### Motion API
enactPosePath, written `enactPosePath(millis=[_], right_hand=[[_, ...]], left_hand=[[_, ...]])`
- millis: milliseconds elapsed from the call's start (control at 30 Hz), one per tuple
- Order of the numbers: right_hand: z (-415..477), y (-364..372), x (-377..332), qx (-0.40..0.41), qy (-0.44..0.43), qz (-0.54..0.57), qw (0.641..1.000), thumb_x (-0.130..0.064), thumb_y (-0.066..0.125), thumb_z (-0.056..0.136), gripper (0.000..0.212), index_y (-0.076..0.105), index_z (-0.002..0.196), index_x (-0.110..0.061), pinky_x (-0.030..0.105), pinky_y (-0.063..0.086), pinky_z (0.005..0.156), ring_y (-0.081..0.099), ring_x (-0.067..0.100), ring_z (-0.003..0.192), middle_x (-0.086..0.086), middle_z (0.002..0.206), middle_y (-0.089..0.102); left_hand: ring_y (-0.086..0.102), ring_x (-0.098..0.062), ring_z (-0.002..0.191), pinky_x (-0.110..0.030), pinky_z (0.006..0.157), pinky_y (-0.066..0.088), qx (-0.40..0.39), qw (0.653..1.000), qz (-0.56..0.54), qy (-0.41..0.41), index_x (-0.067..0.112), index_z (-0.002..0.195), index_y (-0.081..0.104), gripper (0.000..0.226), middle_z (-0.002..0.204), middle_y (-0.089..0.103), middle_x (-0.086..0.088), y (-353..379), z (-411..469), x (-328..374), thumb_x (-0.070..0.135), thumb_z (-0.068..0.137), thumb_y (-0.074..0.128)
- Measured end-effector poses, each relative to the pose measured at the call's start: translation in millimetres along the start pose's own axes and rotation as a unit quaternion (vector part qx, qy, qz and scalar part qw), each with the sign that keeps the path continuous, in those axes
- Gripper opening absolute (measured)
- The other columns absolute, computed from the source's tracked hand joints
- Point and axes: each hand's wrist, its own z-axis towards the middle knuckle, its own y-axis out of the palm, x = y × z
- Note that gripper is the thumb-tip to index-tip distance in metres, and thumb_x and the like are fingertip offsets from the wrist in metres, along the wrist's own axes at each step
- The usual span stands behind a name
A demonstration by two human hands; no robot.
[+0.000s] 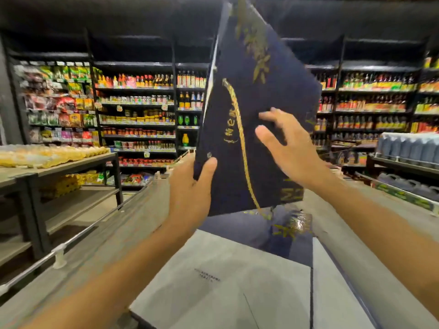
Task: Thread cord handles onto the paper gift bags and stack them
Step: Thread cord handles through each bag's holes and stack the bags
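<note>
Grocery shelves (137, 115) of bottles and jars back a grey counter (133, 224). Above its middle the left hand (190, 186) grips a tilted navy gift bag (256, 110) by its lower corner, thumb on front; the right hand (285, 148) hovers at its face, fingers spread, holding nothing. Another navy bag (259, 238) lies flat beneath

Body in view: two bare forearms, two bare hands. The left forearm (107, 269), lower left of frame, is uncovered right to the frame edge; the right forearm (380, 224), lower right, likewise. Both wrists bare. At centre the left hand (190, 186) is sharp; right of centre the right hand (292, 153) has blurred fingertips.
</note>
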Motion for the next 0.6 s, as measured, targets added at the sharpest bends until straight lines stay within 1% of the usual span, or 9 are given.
enactPosePath(millis=[67,167,233,300,367,400,433,500,600], right_hand=[[-10,6,-2,-0.044,-0.016,-0.005,0.999,-0.038,0.056,0.089,0.037,0.06,0.119,-0.017,0.015,0.025,0.097,0.037,0.002,0.127,-0.004,0.133,0.048],[-34,12,2,-0.151,-0.023,-0.027,0.988,-0.057,0.058,0.079,0.049,0.062,0.115,-0.023,0.015,0.03,0.096,0.041,-0.002,0.12,-0.006,0.131,0.052],[-52,18,8,-0.235,-0.005,-0.051,0.971,-0.067,0.055,0.073,0.061,0.058,0.118,-0.026,0.021,0.039,0.094,0.05,0.007,0.114,-0.007,0.127,0.056],[-70,24,14,-0.305,0.018,-0.081,0.949,-0.067,0.047,0.07,0.066,0.054,0.121,-0.026,0.03,0.045,0.092,0.055,0.013,0.107,-0.005,0.121,0.058],[-87,30,23,-0.37,0.046,-0.087,0.924,-0.067,0.043,0.071,0.065,0.053,0.122,-0.028,0.036,0.045,0.093,0.055,0.014,0.107,-0.005,0.12,0.059],[-92,31,26,-0.39,0.056,-0.088,0.915,-0.067,0.044,0.073,0.063,0.053,0.122,-0.029,0.035,0.044,0.095,0.054,0.013,0.109,-0.007,0.121,0.058],[-96,30,27,-0.396,0.062,-0.085,0.912,-0.066,0.045,0.074,0.059,0.054,0.121,-0.029,0.034,0.043,0.096,0.053,0.011,0.109,-0.008,0.121,0.057],[-98,25,25,-0.379,0.07,-0.072,0.92,-0.07,0.045,0.07,0.056,0.061,0.103,-0.028,0.035,0.046,0.089,0.056,0.01,0.095,-0.007,0.106,0.061],[-104,14,8,-0.396,0.072,-0.15,0.903,-0.083,0.045,0.056,0.066,0.056,0.066,-0.019,0.026,0.042,0.06,0.047,0.008,0.058,-0.007,0.064,0.056]], left_hand=[[0.066,0.0,0.066,-0.018,0.056,0.054,-0.01,0.988,-0.108,-0.111,0.029,0.082,0.061,0.021,0.078,0.067,0.012,10,-13,3,0.019,0.096,0.049],[0.067,-0.01,0.067,-0.023,0.056,0.054,-0.052,0.956,-0.174,-0.232,0.022,0.084,0.062,0.018,0.08,0.07,0.005,16,-31,-3,0.018,0.096,0.049],[0.064,-0.017,0.067,-0.027,0.058,0.052,-0.079,0.945,-0.148,-0.28,0.02,0.08,0.062,0.018,0.077,0.068,0.0,16,-38,-15,0.017,0.095,0.051],[0.057,-0.023,0.06,-0.027,0.057,0.046,-0.148,0.939,-0.059,-0.304,0.012,0.072,0.057,0.022,0.068,0.061,-0.007,13,-46,-27,0.017,0.093,0.054],[0.053,-0.021,0.049,-0.023,0.051,0.04,-0.235,0.91,-0.015,-0.342,0.007,0.068,0.05,0.027,0.057,0.057,-0.009,5,-51,-32,0.016,0.093,0.055],[0.053,-0.014,0.039,-0.018,0.042,0.038,-0.284,0.887,-0.001,-0.364,0.008,0.066,0.048,0.029,0.048,0.057,-0.003,-1,-52,-32,0.016,0.094,0.053],[0.051,-0.007,0.032,-0.014,0.034,0.034,-0.345,0.863,0.036,-0.366,0.009,0.066,0.048,0.031,0.043,0.058,0.002,-8,-50,-30,0.019,0.095,0.051],[0.05,-0.005,0.031,-0.013,0.031,0.031,-0.445,0.824,0.161,-0.313,0.008,0.066,0.056,0.038,0.049,0.063,0.002,-20,-39,-27,0.033,0.094,0.052],[0.053,-0.005,0.035,-0.013,0.037,0.036,-0.463,0.812,0.246,-0.256,0.015,0.055,0.065,0.039,0.047,0.063,0.006,-28,-23,-39,0.039,0.086,0.061]])
